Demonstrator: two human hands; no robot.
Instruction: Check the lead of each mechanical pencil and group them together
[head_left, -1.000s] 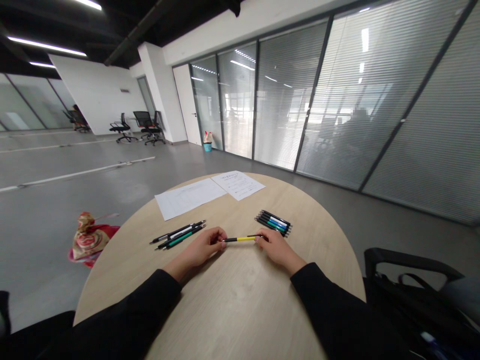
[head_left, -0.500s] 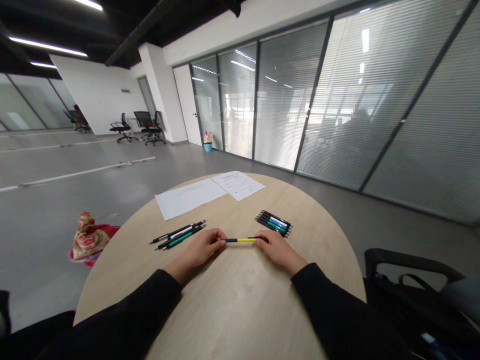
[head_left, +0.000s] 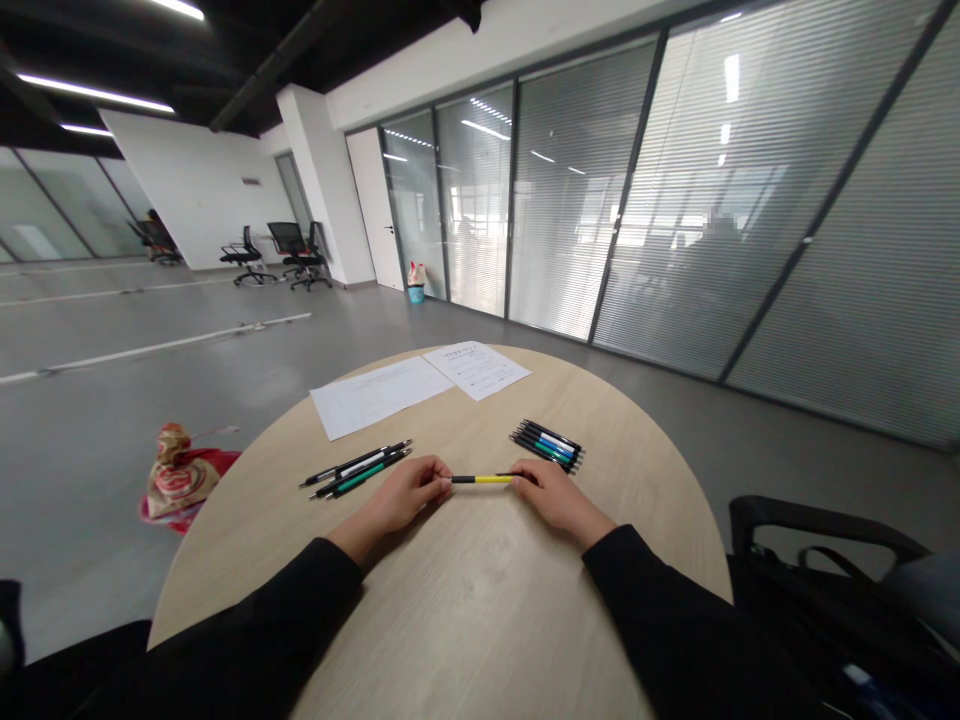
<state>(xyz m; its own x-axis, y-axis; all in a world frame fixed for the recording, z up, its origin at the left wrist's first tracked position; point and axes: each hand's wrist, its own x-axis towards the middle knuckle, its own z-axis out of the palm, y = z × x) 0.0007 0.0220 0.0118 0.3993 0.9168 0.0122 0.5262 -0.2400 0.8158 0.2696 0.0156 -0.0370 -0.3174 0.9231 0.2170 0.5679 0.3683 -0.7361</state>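
A black and yellow pen (head_left: 481, 479) lies level between my two hands, just over the middle of the round table (head_left: 472, 610). My left hand (head_left: 409, 493) pinches its black end between thumb and fingers. At the yellow end, my right hand (head_left: 551, 492) is closed on the pen, and those fingers hide its tip. Left of my left hand, several loose pens (head_left: 358, 470), one with a green barrel, rest at a slant. Just beyond my right hand lies a neat row of pens (head_left: 546, 445) with black, white, blue and green parts.
Two printed paper sheets (head_left: 382, 393) lie at the table's far side. A black chair (head_left: 825, 530) with things on it stands close at the right. On the floor to the left sits a red and gold bag (head_left: 184, 478). Glass partitions (head_left: 577, 190) run behind the table.
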